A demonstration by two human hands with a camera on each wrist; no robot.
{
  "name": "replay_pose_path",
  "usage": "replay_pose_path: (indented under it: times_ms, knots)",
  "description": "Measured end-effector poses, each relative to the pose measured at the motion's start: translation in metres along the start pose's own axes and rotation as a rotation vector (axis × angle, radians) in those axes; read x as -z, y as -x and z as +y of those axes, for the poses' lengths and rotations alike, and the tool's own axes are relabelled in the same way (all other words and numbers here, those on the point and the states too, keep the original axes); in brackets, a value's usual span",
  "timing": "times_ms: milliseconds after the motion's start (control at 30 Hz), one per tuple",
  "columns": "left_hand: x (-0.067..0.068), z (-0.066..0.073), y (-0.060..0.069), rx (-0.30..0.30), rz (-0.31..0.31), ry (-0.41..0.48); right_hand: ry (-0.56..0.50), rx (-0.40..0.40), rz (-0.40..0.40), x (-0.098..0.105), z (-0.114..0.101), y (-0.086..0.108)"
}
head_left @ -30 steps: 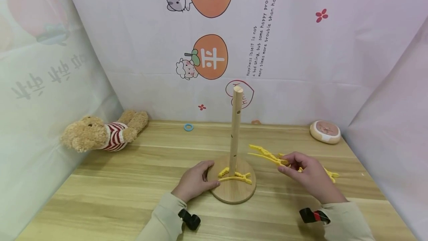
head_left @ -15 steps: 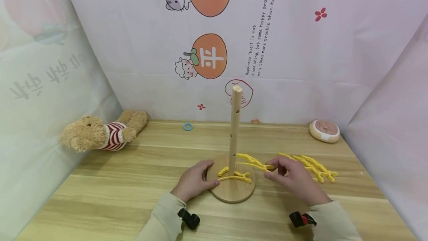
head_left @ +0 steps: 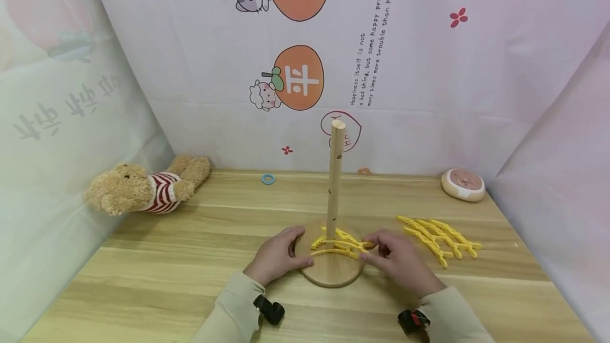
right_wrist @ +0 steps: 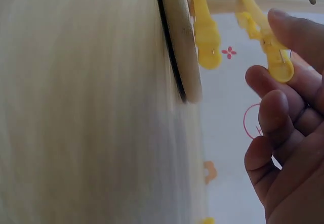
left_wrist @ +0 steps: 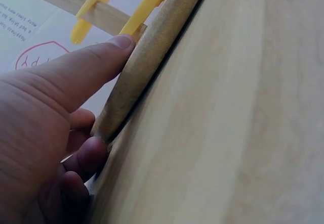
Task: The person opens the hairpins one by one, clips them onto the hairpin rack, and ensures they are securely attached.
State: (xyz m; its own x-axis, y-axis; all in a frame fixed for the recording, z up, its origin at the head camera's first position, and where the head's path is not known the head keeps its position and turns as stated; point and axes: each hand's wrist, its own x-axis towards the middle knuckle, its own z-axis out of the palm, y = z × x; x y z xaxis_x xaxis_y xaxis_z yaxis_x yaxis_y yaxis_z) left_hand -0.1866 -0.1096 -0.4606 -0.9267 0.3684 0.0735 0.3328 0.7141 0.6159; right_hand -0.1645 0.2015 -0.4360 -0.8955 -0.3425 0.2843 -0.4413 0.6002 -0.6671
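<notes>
A round wooden base carries an upright wooden post with small holes. One yellow clip lies low around the post's foot. My left hand grips the base's left edge, its thumb by that clip's tip, as the left wrist view also shows for the thumb. My right hand pinches the tail of a second yellow clip, whose arms reach to the post just above the first clip. In the right wrist view the pinched clip is apart from the lower one.
Three yellow clips lie on the wooden table right of the base. A teddy bear in a striped shirt lies at the back left, a blue ring near the back edge, and a rounded cream object at the back right.
My right hand has moved left with the pinched clip, from right of the base to the post, uncovering the three clips on the table. My left hand has stayed on the base.
</notes>
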Motion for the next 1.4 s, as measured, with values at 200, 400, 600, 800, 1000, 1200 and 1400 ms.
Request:
replay_pose_path:
  times_ms: [200,400,600,800,1000,1200,1400]
  knots:
    - [0.01,0.005,-0.003,-0.01,0.01,-0.013,-0.037,0.003,0.009,0.0,-0.002,-0.007]
    - [0.024,0.011,-0.018,-0.008,0.022,-0.038,0.016,0.029,0.015,0.011,-0.009,-0.022]
    - [0.031,0.015,-0.029,-0.021,0.028,-0.048,0.047,0.046,0.042,0.015,-0.014,-0.03]
    - [0.025,0.012,-0.024,-0.013,-0.013,-0.042,0.065,0.061,0.078,0.005,-0.014,-0.023]
    - [0.02,0.009,-0.019,-0.005,-0.021,-0.045,-0.017,0.057,0.122,-0.011,-0.015,-0.018]
    - [0.012,0.005,-0.01,0.011,-0.057,-0.042,-0.137,-0.065,0.106,-0.028,-0.013,-0.007]
    - [0.002,0.003,0.002,0.032,-0.074,-0.031,-0.227,-0.159,0.099,-0.042,-0.01,0.007]
